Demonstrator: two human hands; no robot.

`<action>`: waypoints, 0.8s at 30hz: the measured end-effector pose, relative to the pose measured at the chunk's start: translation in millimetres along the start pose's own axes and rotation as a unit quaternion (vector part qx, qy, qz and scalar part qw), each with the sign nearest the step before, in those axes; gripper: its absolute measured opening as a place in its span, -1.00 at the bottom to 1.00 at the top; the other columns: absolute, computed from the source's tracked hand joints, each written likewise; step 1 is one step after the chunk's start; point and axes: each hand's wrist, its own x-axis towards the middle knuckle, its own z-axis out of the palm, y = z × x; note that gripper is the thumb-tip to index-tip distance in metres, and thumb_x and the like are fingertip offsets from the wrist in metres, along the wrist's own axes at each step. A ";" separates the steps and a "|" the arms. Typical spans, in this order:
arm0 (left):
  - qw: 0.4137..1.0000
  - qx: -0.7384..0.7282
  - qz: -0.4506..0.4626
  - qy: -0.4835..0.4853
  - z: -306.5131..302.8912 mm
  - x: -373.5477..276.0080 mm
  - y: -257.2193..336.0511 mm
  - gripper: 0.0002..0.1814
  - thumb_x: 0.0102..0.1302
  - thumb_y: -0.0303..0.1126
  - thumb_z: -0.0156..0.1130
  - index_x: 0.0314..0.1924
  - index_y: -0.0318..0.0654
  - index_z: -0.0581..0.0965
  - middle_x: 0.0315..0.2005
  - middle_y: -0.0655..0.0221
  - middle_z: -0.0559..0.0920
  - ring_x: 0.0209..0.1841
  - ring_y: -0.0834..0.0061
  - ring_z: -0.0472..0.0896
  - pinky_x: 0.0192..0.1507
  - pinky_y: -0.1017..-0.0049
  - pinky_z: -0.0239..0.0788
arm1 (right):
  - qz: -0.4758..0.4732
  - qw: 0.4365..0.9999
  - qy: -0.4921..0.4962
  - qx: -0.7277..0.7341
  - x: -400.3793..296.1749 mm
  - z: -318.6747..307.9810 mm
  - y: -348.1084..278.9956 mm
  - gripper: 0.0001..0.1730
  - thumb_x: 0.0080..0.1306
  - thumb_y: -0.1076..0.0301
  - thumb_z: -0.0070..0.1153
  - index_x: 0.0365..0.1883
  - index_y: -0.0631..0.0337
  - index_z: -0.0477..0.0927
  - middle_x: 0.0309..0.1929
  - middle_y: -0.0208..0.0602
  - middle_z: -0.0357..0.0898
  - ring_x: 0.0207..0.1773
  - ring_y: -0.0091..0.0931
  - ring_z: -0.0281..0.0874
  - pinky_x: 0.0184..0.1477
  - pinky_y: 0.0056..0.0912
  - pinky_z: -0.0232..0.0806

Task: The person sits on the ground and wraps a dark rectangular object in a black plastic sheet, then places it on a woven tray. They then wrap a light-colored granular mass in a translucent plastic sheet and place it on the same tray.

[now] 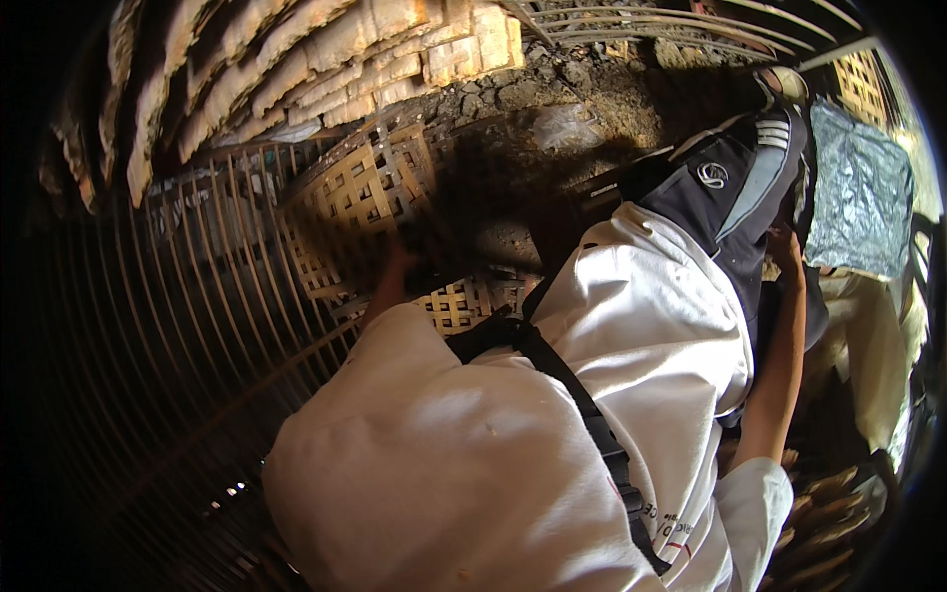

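Note:
My left hand (pixel 400 259) is in deep shadow at the left, blurred, beside a woven bamboo-strip basket (pixel 355 189); its fingers and anything in them cannot be made out. More open weave (pixel 451 305) shows beneath that arm. My right hand (pixel 786 248) is at the right, by the far side of my bent leg in dark trousers (pixel 740 177); the leg hides part of its fingers. Nearest to it lies a block or bundle wrapped in grey-green plastic sheet (pixel 858 189). My white shirt and a black buckled strap fill the lower middle.
Rough-edged tan slabs (pixel 333 66) are stacked at the upper left. Curved thin bars (pixel 229 259) run down the left. Clumpy dark soil (pixel 533 89) and a scrap of clear plastic (pixel 566 127) lie ahead. Rough tan pieces (pixel 821 518) are piled at the lower right.

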 end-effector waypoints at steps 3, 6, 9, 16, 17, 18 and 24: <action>0.999 0.042 -0.015 0.013 -13.5 -35.8 -33.5 0.26 0.02 -0.11 0.63 0.56 -0.25 -0.01 0.50 -0.15 0.16 0.52 0.00 0.19 0.46 0.12 0.20 | 0.071 0.995 -0.004 -0.072 1.4 45.5 -31.1 -0.80 0.42 0.31 0.19 -0.08 0.23 0.61 -0.38 -0.52 0.57 -0.36 -0.67 0.48 -0.37 -0.49 0.34; 0.997 0.073 0.019 0.008 -15.6 -39.3 -27.5 0.21 0.03 -0.09 0.62 0.54 -0.25 0.04 0.49 -0.13 0.17 0.50 0.03 0.20 0.45 0.13 0.21 | 0.069 0.995 0.003 -0.070 -1.9 39.4 -33.7 -0.63 0.45 0.17 0.24 0.09 0.20 0.65 -0.16 -0.35 0.72 -0.19 -0.58 0.62 -0.18 -0.42 0.46; 0.994 0.097 0.038 0.011 -27.8 -53.9 -35.2 0.17 0.05 -0.06 0.61 0.51 -0.26 0.10 0.48 -0.11 0.18 0.48 0.05 0.21 0.44 0.14 0.22 | 0.043 0.994 0.025 -0.093 -4.9 58.5 -54.9 -0.64 0.44 0.21 0.22 0.12 0.19 0.64 -0.11 -0.29 0.73 -0.10 -0.53 0.65 -0.10 -0.40 0.48; 0.981 0.134 0.140 -0.015 -28.8 -75.8 -13.7 0.06 0.07 -0.01 0.59 0.45 -0.27 0.22 0.46 -0.08 0.22 0.44 0.09 0.24 0.41 0.15 0.23 | -0.012 0.987 0.024 -0.156 -2.8 54.0 -85.2 -0.62 0.49 0.20 0.04 0.13 0.26 0.61 -0.04 -0.20 0.73 -0.02 -0.40 0.67 0.01 -0.36 0.48; 0.978 0.142 0.155 -0.017 -29.1 -76.7 -5.7 0.05 0.08 0.00 0.59 0.44 -0.27 0.24 0.46 -0.07 0.22 0.44 0.10 0.24 0.41 0.16 0.24 | 0.040 0.992 0.047 -0.107 -3.9 54.0 -82.9 -0.60 0.51 0.18 0.02 0.13 0.27 0.61 -0.04 -0.19 0.73 -0.01 -0.38 0.67 0.02 -0.35 0.47; 0.977 0.139 0.161 -0.014 -29.4 -81.6 -5.9 0.04 0.08 0.01 0.59 0.43 -0.27 0.26 0.46 -0.07 0.22 0.43 0.11 0.25 0.40 0.16 0.24 | 0.035 0.992 0.074 -0.098 -2.3 62.4 -90.0 -0.58 0.54 0.15 -0.04 0.12 0.30 0.60 -0.09 -0.26 0.72 -0.07 -0.47 0.64 -0.04 -0.35 0.47; 0.980 0.028 0.196 -0.035 -69.8 -91.4 72.7 -0.31 0.19 0.06 0.49 0.14 -0.31 0.57 0.27 0.01 0.38 0.12 0.20 0.48 0.28 0.23 0.28 | 0.005 0.999 0.027 -0.046 8.5 58.3 -89.2 -0.55 0.42 0.31 0.04 0.23 0.29 0.56 -0.08 -0.19 0.74 -0.13 -0.48 0.66 -0.09 -0.36 0.48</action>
